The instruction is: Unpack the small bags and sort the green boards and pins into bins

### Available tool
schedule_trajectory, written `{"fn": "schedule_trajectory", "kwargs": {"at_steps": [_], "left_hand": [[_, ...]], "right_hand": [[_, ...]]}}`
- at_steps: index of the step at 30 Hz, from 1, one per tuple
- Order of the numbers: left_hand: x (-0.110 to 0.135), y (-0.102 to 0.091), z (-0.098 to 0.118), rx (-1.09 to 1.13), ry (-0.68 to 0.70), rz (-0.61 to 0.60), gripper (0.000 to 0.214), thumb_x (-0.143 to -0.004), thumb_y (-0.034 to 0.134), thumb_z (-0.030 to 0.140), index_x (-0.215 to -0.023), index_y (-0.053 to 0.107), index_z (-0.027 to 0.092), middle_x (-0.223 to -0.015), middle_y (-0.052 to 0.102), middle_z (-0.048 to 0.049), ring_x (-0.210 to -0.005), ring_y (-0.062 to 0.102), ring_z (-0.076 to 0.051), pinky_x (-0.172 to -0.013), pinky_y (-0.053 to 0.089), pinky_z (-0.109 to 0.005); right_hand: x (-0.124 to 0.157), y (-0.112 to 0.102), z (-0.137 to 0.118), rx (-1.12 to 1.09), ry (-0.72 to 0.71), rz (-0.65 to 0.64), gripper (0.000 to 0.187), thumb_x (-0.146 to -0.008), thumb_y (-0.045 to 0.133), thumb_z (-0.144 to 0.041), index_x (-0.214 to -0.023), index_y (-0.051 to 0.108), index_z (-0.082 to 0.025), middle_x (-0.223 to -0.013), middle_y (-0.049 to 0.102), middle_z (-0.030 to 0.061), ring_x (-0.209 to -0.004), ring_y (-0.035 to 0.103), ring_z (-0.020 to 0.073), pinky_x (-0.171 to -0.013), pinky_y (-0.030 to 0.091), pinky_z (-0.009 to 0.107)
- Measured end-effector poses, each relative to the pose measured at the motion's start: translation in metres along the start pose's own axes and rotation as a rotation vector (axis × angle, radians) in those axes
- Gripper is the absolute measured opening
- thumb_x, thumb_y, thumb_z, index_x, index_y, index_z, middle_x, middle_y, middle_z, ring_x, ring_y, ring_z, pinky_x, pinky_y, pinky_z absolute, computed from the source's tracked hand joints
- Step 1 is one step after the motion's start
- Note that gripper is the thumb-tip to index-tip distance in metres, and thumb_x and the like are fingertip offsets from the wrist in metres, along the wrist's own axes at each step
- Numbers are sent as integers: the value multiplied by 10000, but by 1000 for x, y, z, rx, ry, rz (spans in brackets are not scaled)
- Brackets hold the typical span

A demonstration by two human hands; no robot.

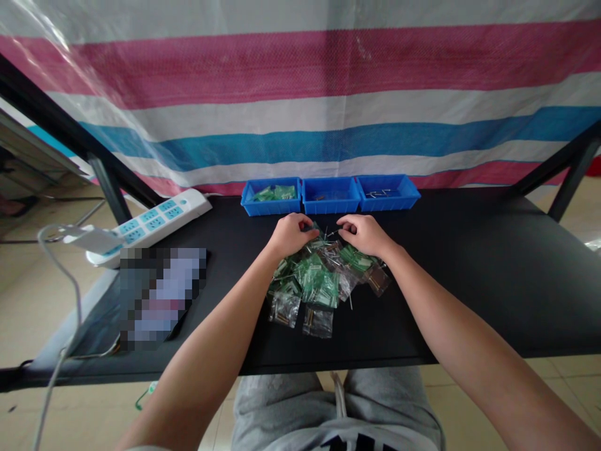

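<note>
Bags (319, 282) lie heaped beneath left hand (291, 233), right hand (364, 233).

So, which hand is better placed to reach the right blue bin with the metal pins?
Probably the right hand: it is nearest the right blue bin, while the left hand sits farther left, across the pile of small bags.

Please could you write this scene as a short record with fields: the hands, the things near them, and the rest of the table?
left hand: fingers curled, at far edge of the pile of small bags
right hand: fingers curled, same edge, close to the other
held item: too small to tell
blue bins: three in a row behind the pile; left bin holds green bags, right bin thin metal pieces
power strip: far left on black table
</note>
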State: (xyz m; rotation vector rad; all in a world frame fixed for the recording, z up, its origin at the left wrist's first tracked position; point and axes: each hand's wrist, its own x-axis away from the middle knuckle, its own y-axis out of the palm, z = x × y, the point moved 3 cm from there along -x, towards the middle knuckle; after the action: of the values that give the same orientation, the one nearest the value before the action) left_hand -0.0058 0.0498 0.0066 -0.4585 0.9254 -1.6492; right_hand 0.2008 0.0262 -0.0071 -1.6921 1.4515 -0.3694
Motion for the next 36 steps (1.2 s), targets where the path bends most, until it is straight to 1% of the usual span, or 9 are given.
{"fn": "schedule_trajectory", "kwargs": {"at_steps": [6, 11, 14, 17, 21, 25, 28, 32, 36], "left_hand": [[2, 0, 4, 475, 59, -18, 266, -711, 704, 408, -705, 606, 160, -606, 558, 25, -540, 469, -95, -532, 355, -235], [5, 2, 12, 673, 106, 46, 293, -681, 755, 408, -726, 612, 156, -602, 561, 24, -536, 478, -88, -533, 368, -230], [6, 5, 16, 761, 116, 29, 334, -657, 784, 431, -759, 629, 153, -624, 583, 17, -540, 486, -84, -530, 373, -226], [6, 4, 17, 846, 101, 45, 391, -670, 770, 483, -837, 640, 154, -661, 609, 9, -576, 514, -90, -554, 395, -225], [3, 0, 15, 867, 55, 135, 416, -703, 726, 529, -872, 643, 158, -724, 640, -1, -617, 542, -94, -613, 447, -236], [1, -2, 13, 829, 45, 164, 396, -731, 688, 532, -860, 638, 161, -730, 650, -6, -614, 553, -98, -626, 471, -243], [2, -2, 14, 792, 34, 141, 390, -760, 645, 539, -854, 631, 161, -728, 655, -15, -643, 578, -113, -643, 480, -251], [3, -1, 15, 740, 6, 101, 415, -775, 603, 563, -858, 630, 157, -749, 664, -32, -682, 593, -126, -669, 484, -259], [3, 1, 13, 721, 10, 103, 425, -746, 645, 551, -878, 645, 147, -763, 669, -31, -679, 581, -122, -670, 479, -258]], "right_hand": [[4, -7, -13, -83, 10, 20, 305, -837, 595, -365, -1009, 706, -139, -563, 572, -15, -518, 499, 121, -564, 369, 258], [8, -9, -32, -240, -46, 10, 383, -800, 641, -427, -1029, 697, -126, -539, 515, -36, -516, 443, 111, -550, 336, 254], [7, -7, -35, -294, 0, 6, 322, -809, 622, -446, -852, 715, -140, -524, 503, -32, -493, 411, 101, -525, 306, 255], [5, -6, -32, -403, 61, 27, 362, -813, 608, -484, -708, 688, -147, -565, 554, -8, -509, 436, 102, -528, 319, 256], [2, -10, -23, -545, 134, 129, 392, -774, 642, -532, -723, 697, -147, -533, 538, -18, -472, 409, 90, -490, 312, 250], [2, -11, -18, -617, 210, 193, 405, -754, 657, -541, -793, 722, -143, -472, 525, -29, -393, 378, 78, -422, 290, 246], [2, -10, -18, -706, 247, 206, 413, -714, 695, -512, -906, 727, -148, -620, 663, 23, -413, 485, 96, -405, 335, 245], [2, -8, -19, -839, 232, 180, 418, -664, 729, -476, -928, 714, -152, -712, 702, 57, -581, 649, 182, -416, 379, 243], [2, -9, -20, -879, 208, 201, 380, -666, 728, -493, -858, 693, -167, -702, 687, 41, -569, 632, 172, -434, 402, 257]]}}
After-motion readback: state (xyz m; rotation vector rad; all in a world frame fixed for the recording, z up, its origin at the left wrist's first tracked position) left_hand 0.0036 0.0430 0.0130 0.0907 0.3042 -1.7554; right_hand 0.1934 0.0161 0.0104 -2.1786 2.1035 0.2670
